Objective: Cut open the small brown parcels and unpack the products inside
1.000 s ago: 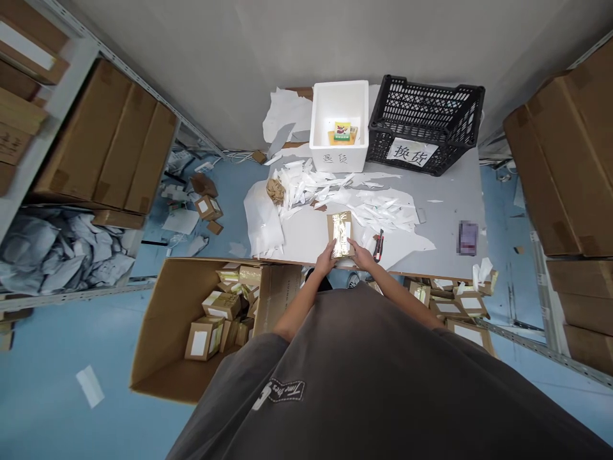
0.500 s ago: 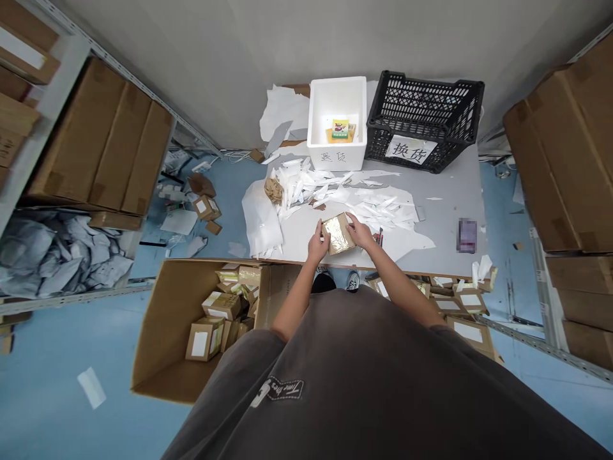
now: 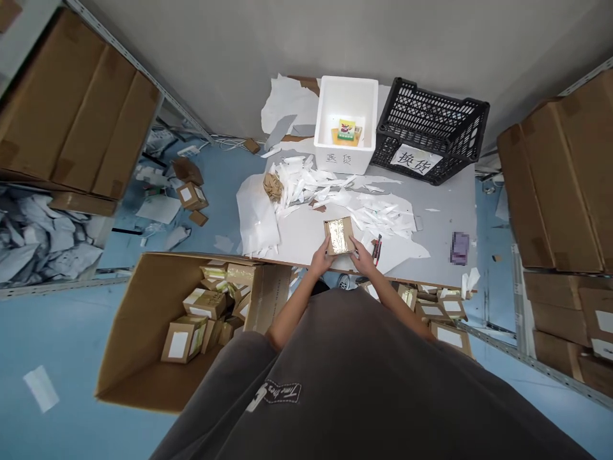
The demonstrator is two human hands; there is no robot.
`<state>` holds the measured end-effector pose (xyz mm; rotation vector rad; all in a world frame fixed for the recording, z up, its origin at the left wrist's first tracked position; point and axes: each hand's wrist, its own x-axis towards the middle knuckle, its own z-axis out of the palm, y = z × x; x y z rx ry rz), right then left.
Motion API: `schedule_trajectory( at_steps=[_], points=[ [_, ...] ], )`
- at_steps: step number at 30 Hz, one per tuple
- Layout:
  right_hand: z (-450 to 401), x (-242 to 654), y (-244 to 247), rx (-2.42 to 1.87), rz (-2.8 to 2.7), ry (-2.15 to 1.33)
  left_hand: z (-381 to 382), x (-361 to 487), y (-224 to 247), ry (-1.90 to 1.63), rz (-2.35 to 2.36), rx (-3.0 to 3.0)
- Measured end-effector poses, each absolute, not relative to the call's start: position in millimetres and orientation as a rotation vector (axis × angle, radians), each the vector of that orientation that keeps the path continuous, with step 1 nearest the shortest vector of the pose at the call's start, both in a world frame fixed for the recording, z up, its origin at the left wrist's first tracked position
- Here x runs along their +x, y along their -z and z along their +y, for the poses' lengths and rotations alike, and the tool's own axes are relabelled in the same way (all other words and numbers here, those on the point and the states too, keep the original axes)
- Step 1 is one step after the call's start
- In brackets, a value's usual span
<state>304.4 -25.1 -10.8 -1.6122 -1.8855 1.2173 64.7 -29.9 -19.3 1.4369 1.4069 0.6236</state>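
Note:
Between my two hands is a small cardboard box (image 3: 340, 236), with a strip of shiny tape across its top. My left hand (image 3: 321, 257) grips its left side near the lower corner. On the opposite side my right hand (image 3: 363, 257) holds the lower right corner. The box is over the front part of the table (image 3: 440, 223); whether it rests there I cannot tell. Just right of my right hand lies a red and black utility knife (image 3: 377, 250). White paper strips (image 3: 383, 214) are heaped behind the box.
A white bin (image 3: 345, 156) with small yellow packets and a black crate (image 3: 431, 128) stand at the table's back. A large carton (image 3: 138, 345) of small boxes is at my left. Shelves with big cartons (image 3: 81, 108) flank both sides. A blurred purple item (image 3: 460, 248) lies at right.
The box has turned to sit squarer to me. My right hand has slid from its upper right corner down to its lower right side. The whole view has shifted slightly.

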Motion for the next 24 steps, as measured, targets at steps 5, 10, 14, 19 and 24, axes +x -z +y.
schedule_trajectory(
  at_steps=[5,10,14,19,24],
  points=[
    [19,299,-8,-1.678,-1.854,-1.103,-4,64,13,-0.777,1.637,1.297],
    [74,270,13,-1.759,-1.992,-1.085,33,62,37,-0.766,1.698,1.110],
    [76,253,44,-1.820,-2.041,-1.193,43,60,56,-0.561,1.646,1.167],
    [43,280,59,-1.821,-2.001,-1.003,57,41,49,-0.381,1.619,1.624],
    [1,343,81,-2.032,-1.796,-0.831,78,32,44,-0.013,1.461,1.821]
  ],
)
